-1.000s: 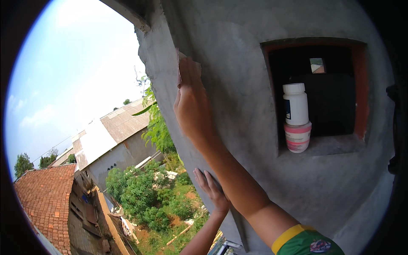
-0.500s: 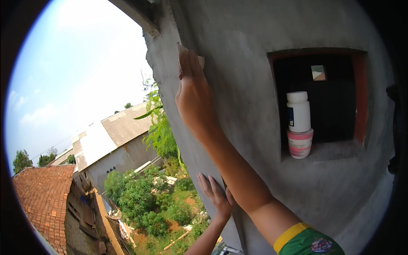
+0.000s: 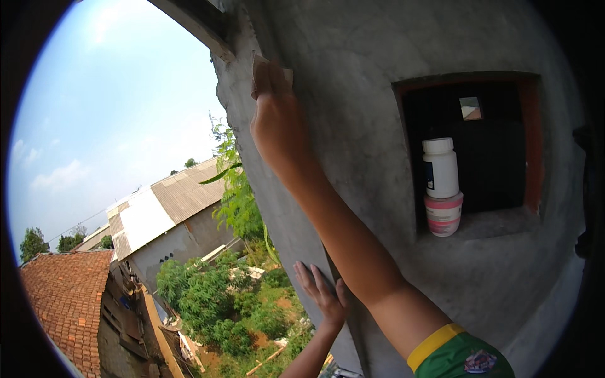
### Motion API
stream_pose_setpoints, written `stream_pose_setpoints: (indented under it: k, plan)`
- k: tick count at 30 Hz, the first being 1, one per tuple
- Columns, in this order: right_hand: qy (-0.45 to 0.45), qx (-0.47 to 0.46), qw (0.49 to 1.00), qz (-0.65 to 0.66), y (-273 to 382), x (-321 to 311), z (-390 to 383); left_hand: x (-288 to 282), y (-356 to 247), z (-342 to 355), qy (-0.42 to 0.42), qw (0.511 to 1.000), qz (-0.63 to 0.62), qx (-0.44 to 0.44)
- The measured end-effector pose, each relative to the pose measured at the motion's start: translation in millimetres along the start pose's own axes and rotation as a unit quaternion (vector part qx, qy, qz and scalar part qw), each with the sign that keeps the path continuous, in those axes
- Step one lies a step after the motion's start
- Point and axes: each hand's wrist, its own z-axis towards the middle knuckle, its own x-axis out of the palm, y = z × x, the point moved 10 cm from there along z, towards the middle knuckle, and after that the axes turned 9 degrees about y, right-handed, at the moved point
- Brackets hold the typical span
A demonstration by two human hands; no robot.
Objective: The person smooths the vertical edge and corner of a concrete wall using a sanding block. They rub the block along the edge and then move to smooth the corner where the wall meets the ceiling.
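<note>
My right hand (image 3: pixel 277 113) reaches high up and presses a piece of brownish sandpaper (image 3: pixel 259 69) against the grey plastered wall (image 3: pixel 359 145), near its outer corner. The fingers lie over the sheet, whose edges stick out on both sides of them. Lower down, my left hand (image 3: pixel 324 296) rests flat with its fingers spread on the narrow face of the same corner, holding nothing. My right forearm crosses in front of the wall and hides part of the corner's edge.
On the sill of a square opening at right, a white bottle (image 3: pixel 441 170) stands on a pink and white tub (image 3: pixel 443 214). A concrete beam (image 3: pixel 195 25) meets the corner above. Beyond the wall, far below, lie a garden (image 3: pixel 201 296) and a tiled roof (image 3: pixel 63 290).
My right hand has slid a little up and to the left along the wall with the sandpaper. The left hand stays on the corner, and the view has shifted slightly.
</note>
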Motion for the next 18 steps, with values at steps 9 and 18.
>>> stream_pose_setpoints:
  k: [9,18]
  plan:
    - [0.230,0.128,0.964,0.049,-67.0,7.5,25.6,-0.2,-0.6,-0.6,0.011,1.000,-0.002,-0.005]
    - [0.273,0.134,0.952,0.043,-52.4,-5.0,-11.1,-2.5,-2.3,0.0,0.002,1.000,-0.006,0.000]
